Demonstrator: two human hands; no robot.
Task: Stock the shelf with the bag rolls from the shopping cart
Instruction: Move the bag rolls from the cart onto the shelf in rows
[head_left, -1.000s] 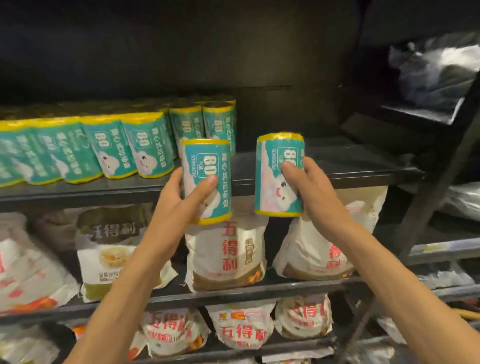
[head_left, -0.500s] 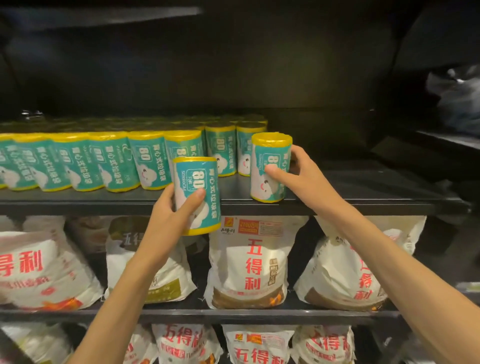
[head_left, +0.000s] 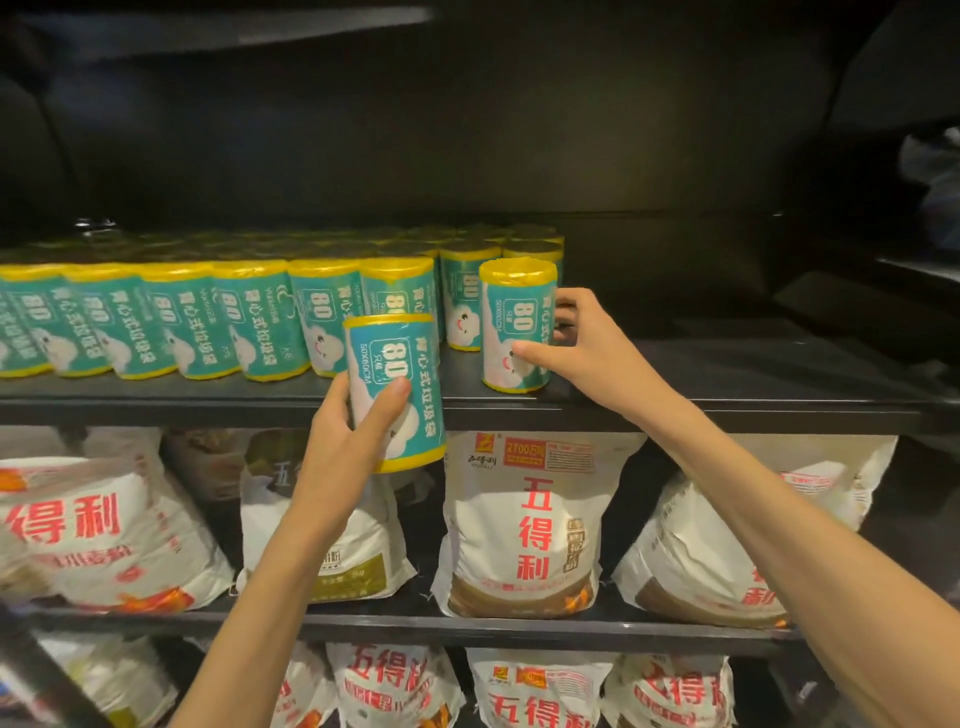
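Your right hand grips one bag roll right of centre in the frame, thumb across its front and fingers curled round its far side. The roll stands upright on the top shelf, at the right end of the row of rolls that runs in from the left edge. Its base looks seated on the shelf, though the dark surface makes that hard to confirm, so press it down lightly before you let go.

Your left hand grips a second roll at centre frame, held in front of the shelf's lip with its lower half hanging below it. Lift this one clear of the edge first, then bring it in over the bare strip between the front row and the roll in your right hand.

Keep both rolls upright with the printed face toward you, as the others stand. Set the left one down just beside its neighbours without nudging them; these tall, light cylinders would likely tip in a chain. The flour sacks on the lower shelves need no attention.
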